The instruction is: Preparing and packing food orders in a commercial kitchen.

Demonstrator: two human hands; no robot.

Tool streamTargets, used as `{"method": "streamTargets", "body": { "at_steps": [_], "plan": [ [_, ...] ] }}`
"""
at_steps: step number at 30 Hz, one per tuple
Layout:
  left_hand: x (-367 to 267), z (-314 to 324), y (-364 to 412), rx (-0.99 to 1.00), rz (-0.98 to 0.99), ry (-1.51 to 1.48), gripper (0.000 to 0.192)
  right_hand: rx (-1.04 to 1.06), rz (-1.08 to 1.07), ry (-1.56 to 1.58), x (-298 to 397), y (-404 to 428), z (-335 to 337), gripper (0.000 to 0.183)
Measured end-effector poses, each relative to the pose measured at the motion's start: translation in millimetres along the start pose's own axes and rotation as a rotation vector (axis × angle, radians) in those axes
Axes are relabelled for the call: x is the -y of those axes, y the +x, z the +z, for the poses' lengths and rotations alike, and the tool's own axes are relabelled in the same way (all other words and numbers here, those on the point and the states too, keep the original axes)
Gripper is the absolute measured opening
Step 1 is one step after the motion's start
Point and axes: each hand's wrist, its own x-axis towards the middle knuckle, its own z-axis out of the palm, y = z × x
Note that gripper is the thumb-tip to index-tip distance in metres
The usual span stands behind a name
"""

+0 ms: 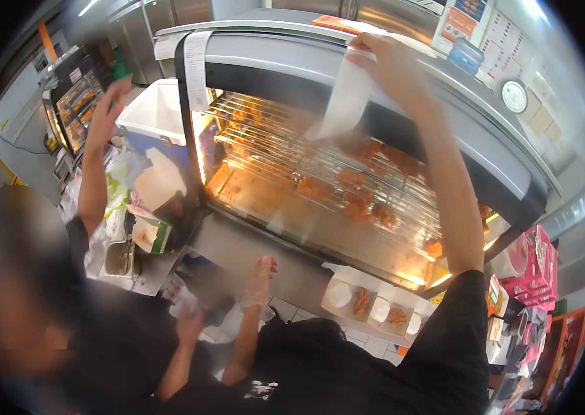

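My right hand (375,59) is raised to the top edge of a glass-fronted food warming cabinet (292,62), shut on a white paper strip (347,98) that hangs down its front. In a clear plastic glove, my left hand (262,272) is held low in front of the cabinet, fingers curled; whether anything is in it cannot be told. Pieces of fried chicken (315,188) lie on the lit wire racks (277,148). Below the cabinet's right front, an open paper box (334,275) holds fried food and white round items.
At my left stands a co-worker (116,332), one arm raised, the other hand (188,324) holding something white. Beyond are a white-lined cooler box (155,111), a metal container (118,258) and open cartons (151,233). Pink plastic baskets (531,270) stand at the right.
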Motion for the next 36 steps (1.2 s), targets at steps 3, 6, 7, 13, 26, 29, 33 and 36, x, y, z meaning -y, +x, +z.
{"method": "streamTargets", "body": {
  "at_steps": [3, 6, 7, 13, 26, 29, 33, 36],
  "plan": [
    [11, 2, 13, -0.005, -0.011, -0.004, 0.031, -0.117, -0.064, 0.071, 5, -11, -5, 0.030],
    [-14, 14, 12, 0.068, 0.044, 0.043, 0.038, -0.404, -0.084, 0.142, 9, -49, -31, 0.027],
    [-20, 17, 14, 0.070, 0.096, 0.059, 0.038, -0.579, -0.086, 0.151, 13, -70, -38, 0.025],
    [-74, 55, 4, 0.165, 0.264, -0.123, 0.034, -0.882, 0.663, 0.160, 26, -285, 66, 0.030],
    [-224, 266, 14, 0.298, 1.641, 1.247, 0.051, 0.179, 0.651, 0.792, 33, -331, 115, 0.036],
    [-223, 298, 74, 0.157, 1.201, 1.790, 0.050, -0.216, 0.466, 0.964, 61, -358, 81, 0.027],
    [-230, 301, 113, 0.291, 0.851, 1.493, 0.037, 0.009, 0.473, 1.213, 77, -424, 66, 0.027],
    [-223, 290, 148, 0.416, 0.636, 0.934, 0.028, 0.185, 0.587, 1.326, 89, -458, 55, 0.028]
  ]
}}
